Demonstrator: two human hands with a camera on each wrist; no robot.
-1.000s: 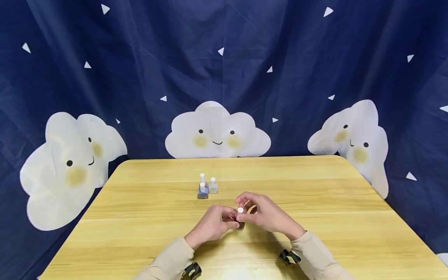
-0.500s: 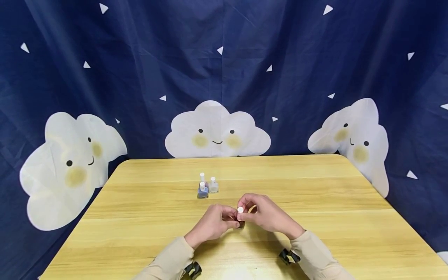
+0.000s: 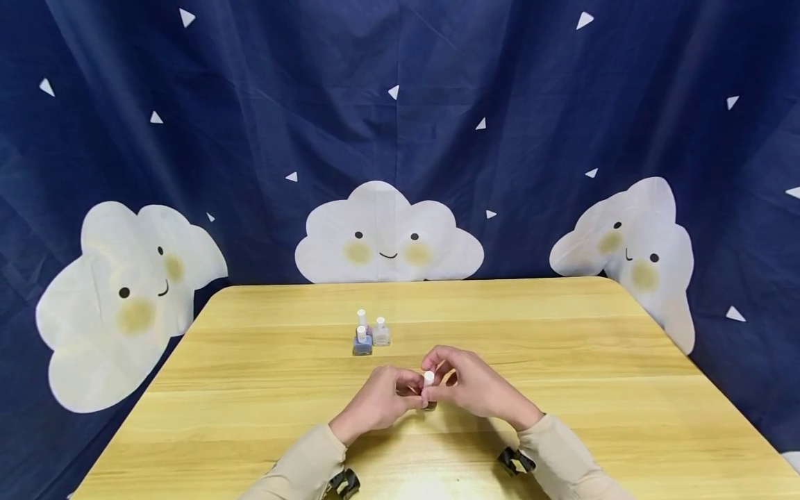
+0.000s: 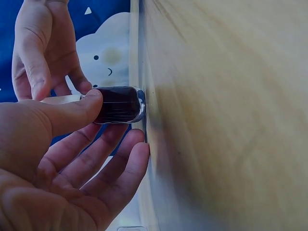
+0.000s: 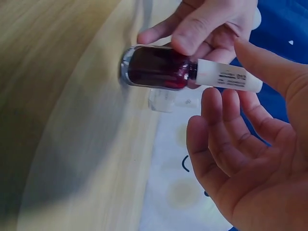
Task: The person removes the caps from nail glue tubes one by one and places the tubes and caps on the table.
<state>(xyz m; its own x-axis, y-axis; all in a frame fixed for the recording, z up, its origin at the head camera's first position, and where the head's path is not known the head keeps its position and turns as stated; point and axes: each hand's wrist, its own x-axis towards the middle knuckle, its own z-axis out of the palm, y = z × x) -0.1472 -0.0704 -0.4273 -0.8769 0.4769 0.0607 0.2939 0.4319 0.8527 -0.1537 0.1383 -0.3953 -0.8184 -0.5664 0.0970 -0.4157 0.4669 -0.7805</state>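
A nail polish bottle (image 5: 156,67) of dark red with a long white cap (image 5: 224,76) stands upright on the wooden table. My left hand (image 3: 381,399) holds its glass body between thumb and fingers. Around the cap, my right hand (image 3: 471,385) is loosely curved. The right wrist view has that thumb apart from the cap, while the fingertips (image 5: 211,98) come right up to its other side. A narrow strip of dark neck shows between cap and glass. From the head, the fingers hide most of the bottle.
Farther back on the table (image 3: 562,340), left of the hands, several nail polish bottles stand close together: a blue one (image 3: 362,346), a clear one (image 3: 381,336) and one with a white cap (image 3: 361,317), partly hidden behind the blue. A dark blue curtain (image 3: 400,139) hangs behind.
The right thumb and fingers have shifted slightly about the cap and loosened, so more of its white side shows. The left hand and the bottle have stayed in place.
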